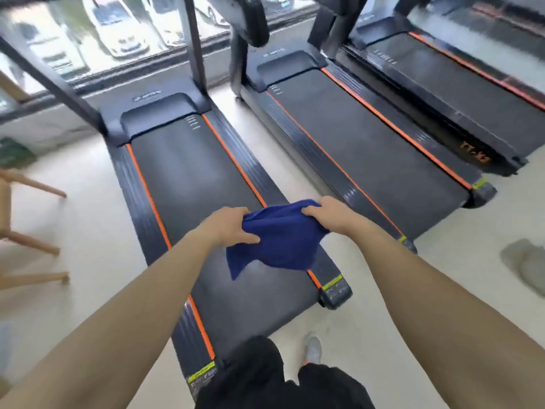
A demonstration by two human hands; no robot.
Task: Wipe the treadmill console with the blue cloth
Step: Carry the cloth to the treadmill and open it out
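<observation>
hands – left (228,227), right (327,215) | both gripping blue cloth (280,240) | above treadmill (188,178) belt

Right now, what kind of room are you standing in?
Probably a gym. Three treadmills with orange-edged belts stand side by side, facing a big window over parked cars. Both hands hold a blue cloth for cleaning.

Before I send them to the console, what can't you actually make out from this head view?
- Nearest treadmill: its console is cut off by the top edge; only the uprights show.
- Next treadmill's console: partly cut off at the top and motion-blurred, screen unreadable.
- Cloth: bunched between left hand and right hand, so wet or dirty cannot be told.
- Grey patch on the floor: blurred, partly cut off at the right edge.
</observation>
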